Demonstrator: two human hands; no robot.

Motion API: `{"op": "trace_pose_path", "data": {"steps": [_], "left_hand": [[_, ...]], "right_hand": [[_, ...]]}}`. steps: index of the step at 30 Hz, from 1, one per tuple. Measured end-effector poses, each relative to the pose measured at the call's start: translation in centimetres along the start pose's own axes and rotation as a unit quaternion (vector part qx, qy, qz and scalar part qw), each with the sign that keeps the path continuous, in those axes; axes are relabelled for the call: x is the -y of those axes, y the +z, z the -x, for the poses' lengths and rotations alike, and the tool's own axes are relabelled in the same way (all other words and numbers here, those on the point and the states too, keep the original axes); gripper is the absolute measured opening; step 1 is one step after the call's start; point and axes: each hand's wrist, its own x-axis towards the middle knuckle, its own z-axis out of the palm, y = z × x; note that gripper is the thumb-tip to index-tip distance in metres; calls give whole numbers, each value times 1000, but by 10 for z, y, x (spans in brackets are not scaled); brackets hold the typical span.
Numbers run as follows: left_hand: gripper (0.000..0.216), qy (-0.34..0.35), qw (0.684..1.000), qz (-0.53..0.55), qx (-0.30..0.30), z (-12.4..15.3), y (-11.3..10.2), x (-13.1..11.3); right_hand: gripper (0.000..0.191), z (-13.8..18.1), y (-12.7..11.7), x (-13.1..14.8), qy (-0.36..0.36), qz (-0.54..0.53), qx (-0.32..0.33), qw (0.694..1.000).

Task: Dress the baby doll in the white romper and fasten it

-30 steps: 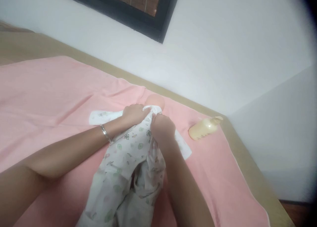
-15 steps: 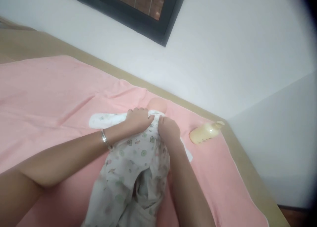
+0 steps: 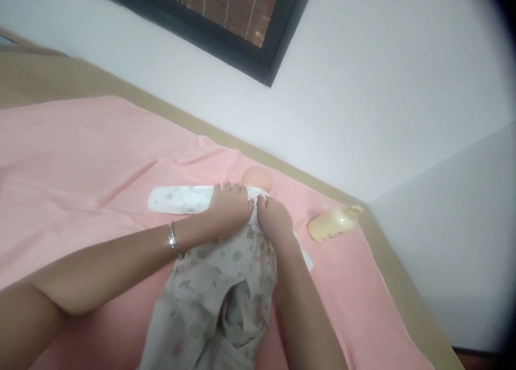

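Observation:
A white baby romper (image 3: 209,278) printed with small green and brown figures lies on the pink blanket. Its legs point toward me and one sleeve stretches out to the left. My left hand (image 3: 229,208), with a silver bangle on the wrist, is closed on the cloth at the neck end. Close beside it, my right hand (image 3: 274,218) pinches the same edge, where a thin white strip of fabric shows between my thumbs. Just beyond my hands a smooth, pinkish round form (image 3: 258,179) shows at the collar; the rest of it is hidden.
To the right, a pale yellow bottle (image 3: 332,225) lies on its side on the pink blanket (image 3: 72,155). Beyond the blanket runs the tan edge of the surface (image 3: 169,114), against a white wall (image 3: 342,90) with a dark-framed window (image 3: 258,63).
The view has shifted slightly, so everything sits a little lower. My thumbs have come nearer each other, and the cloth at the neck edge is gathered and pulled up between them.

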Motion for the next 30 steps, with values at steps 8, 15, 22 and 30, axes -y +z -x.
{"op": "trace_pose_path", "data": {"steps": [8,15,22,30], "left_hand": [[54,-104,970,159,151,-28,-2,24],[39,-7,999,-8,36,-6,-7,7],[43,-27,995,72,66,-19,1,18],[44,-45,987,92,122,-17,-13,18]], "right_hand": [[37,33,-3,15,-119,89,-103,984],[42,12,0,6,-58,64,-43,995],[51,8,-2,5,-22,39,-22,999],[44,36,-14,20,-73,100,-53,991]]}}
